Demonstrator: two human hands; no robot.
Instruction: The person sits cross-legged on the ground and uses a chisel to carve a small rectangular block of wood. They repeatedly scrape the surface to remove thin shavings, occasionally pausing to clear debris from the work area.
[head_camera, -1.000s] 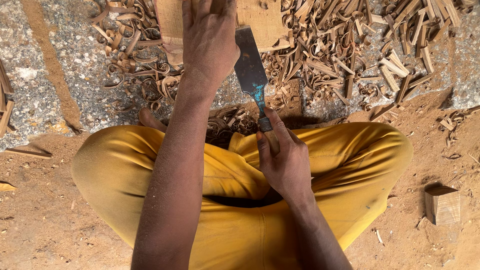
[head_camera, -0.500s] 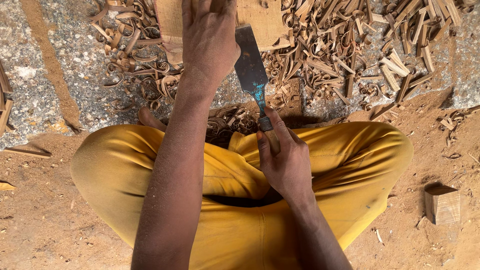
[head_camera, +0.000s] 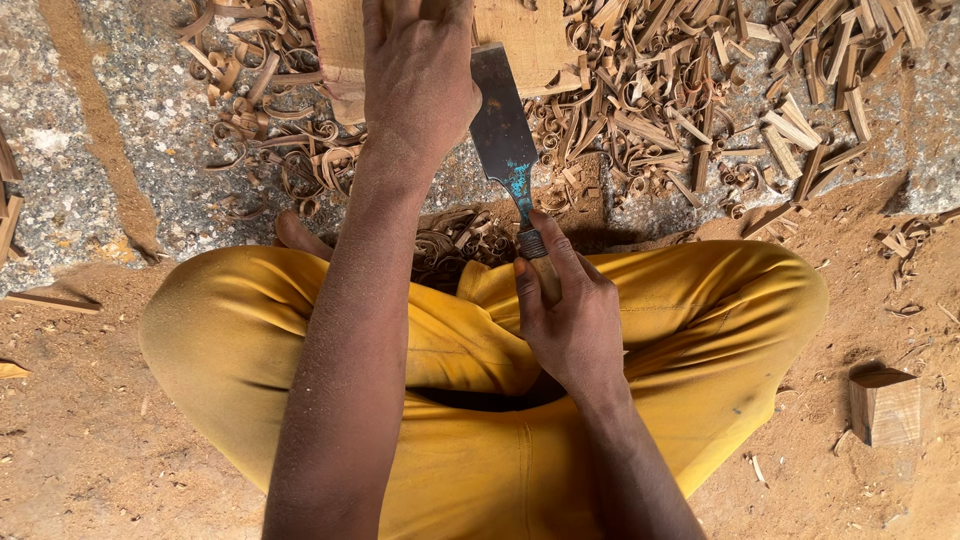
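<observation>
My right hand (head_camera: 570, 315) is closed around the wooden handle of a broad, dark-bladed chisel (head_camera: 503, 135) with a blue-green stain near its neck. The blade points away from me, its edge resting on a flat wooden board (head_camera: 530, 40) at the top of the view. My left hand (head_camera: 418, 75) lies palm down on that board, just left of the blade, fingers reaching past the frame's top edge. I sit cross-legged in yellow trousers (head_camera: 700, 320), with the board in front of my knees.
Curled wood shavings and chips (head_camera: 700, 110) are heaped on the speckled stone floor around the board. A small wooden block (head_camera: 885, 405) stands on the sawdust-covered ground at the right. A thin wood strip (head_camera: 50, 298) lies at the left.
</observation>
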